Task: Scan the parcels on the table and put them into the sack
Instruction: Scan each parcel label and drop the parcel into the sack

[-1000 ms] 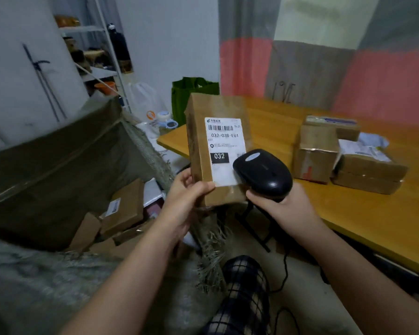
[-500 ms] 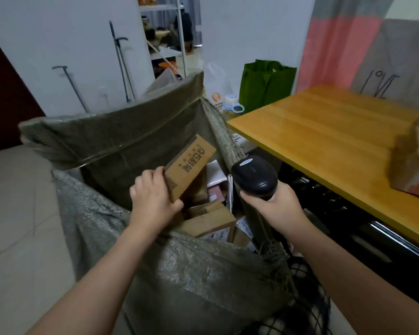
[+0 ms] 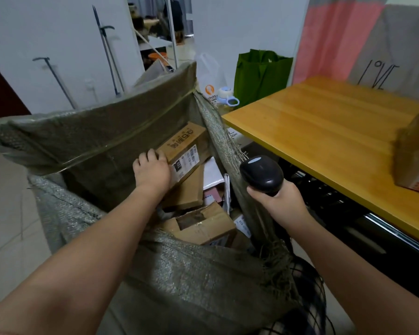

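Left hand [image 3: 153, 170] on parcel [image 3: 182, 151]

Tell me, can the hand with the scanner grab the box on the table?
Probably not: the right hand grips the scanner, so it is full, though the bare table between it and the parcel leaves the way free.

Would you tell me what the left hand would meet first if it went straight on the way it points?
The left hand grips a parcel and points deeper into the sack; probably the sack's far wall comes first, met by the parcel, though depth is unclear.
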`<action>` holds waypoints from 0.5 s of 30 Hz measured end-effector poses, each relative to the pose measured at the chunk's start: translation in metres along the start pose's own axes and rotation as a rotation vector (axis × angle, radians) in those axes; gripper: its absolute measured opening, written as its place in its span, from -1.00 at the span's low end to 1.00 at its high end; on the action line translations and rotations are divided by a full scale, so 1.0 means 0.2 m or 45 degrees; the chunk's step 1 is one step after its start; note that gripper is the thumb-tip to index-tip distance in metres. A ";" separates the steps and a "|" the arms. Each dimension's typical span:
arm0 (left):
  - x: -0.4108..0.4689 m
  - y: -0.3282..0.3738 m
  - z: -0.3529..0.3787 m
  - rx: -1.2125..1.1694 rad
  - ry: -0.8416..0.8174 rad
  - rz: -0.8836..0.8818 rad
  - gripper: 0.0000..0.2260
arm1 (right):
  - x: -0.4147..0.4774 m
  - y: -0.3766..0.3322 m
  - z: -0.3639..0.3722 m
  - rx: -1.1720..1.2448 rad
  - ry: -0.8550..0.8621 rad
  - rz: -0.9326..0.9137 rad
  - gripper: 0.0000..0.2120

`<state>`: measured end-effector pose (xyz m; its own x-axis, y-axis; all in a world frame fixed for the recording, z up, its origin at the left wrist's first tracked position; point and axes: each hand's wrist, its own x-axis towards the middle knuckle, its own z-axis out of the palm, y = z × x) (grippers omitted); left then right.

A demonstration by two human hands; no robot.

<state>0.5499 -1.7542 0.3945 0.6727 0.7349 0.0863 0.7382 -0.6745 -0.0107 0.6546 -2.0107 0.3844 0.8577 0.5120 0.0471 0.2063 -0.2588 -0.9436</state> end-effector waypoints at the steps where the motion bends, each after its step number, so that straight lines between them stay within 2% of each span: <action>1: -0.03 0.04 -0.02 -0.015 0.088 0.057 -0.47 | -0.01 0.00 -0.02 0.002 0.008 -0.012 -0.66; 4: -0.11 0.24 -0.10 -0.219 0.265 0.277 -0.55 | -0.04 -0.02 -0.13 0.014 0.051 -0.035 -0.65; 9: -0.26 0.77 -0.20 -0.467 0.339 0.641 -0.55 | -0.15 -0.03 -0.47 -0.009 0.244 -0.090 -0.78; 12: -0.37 1.11 -0.25 -0.629 0.316 0.825 -0.53 | -0.24 -0.01 -0.73 0.008 0.426 -0.072 -0.83; 15: -0.49 1.42 -0.28 -0.700 0.233 0.983 -0.51 | -0.34 0.03 -0.98 0.036 0.631 -0.056 -0.76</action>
<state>0.6906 -2.0222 0.4395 0.9103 0.0838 0.4054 -0.0624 -0.9403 0.3345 0.6893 -2.2080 0.4387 0.9706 0.0690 0.2305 0.2402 -0.2197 -0.9455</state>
